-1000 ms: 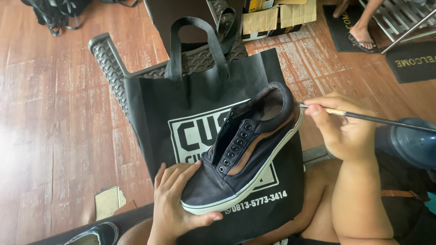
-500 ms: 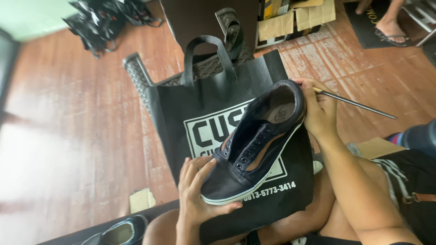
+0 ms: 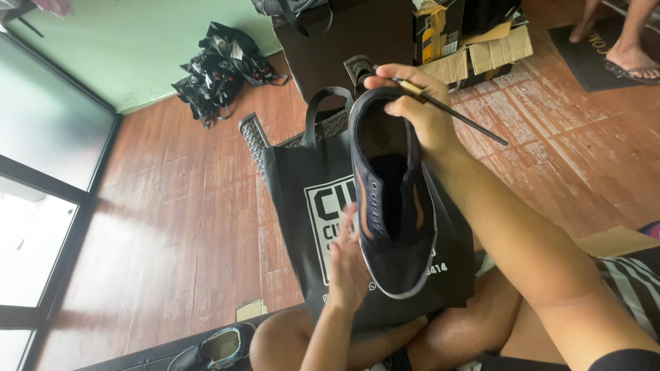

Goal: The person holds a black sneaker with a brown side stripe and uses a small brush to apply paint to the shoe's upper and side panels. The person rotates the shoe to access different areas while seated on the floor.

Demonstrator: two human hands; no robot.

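Clearly, the dark sneaker (image 3: 392, 206) was gripped at its heel collar by the right hand (image 3: 419, 110), fingers closed over the rim, with a thin dark brush (image 3: 450, 111) pinched in the same hand, its handle pointing out to the right. The left hand (image 3: 347, 264) was laid flat and open-fingered against the shoe's side near the toe, steadying rather than clamping it. The shoe was held upright, opening toward the camera, above the lap and in front of a black tote bag (image 3: 302, 206) with white print. It was judged light, with a soft upper that would buckle if squeezed and a stiffer rubber sole; the heel and sole edge seemed the surest holds. Beyond lay a wooden floor (image 3: 172, 227), cardboard boxes (image 3: 481, 48) and another shoe (image 3: 223, 347).
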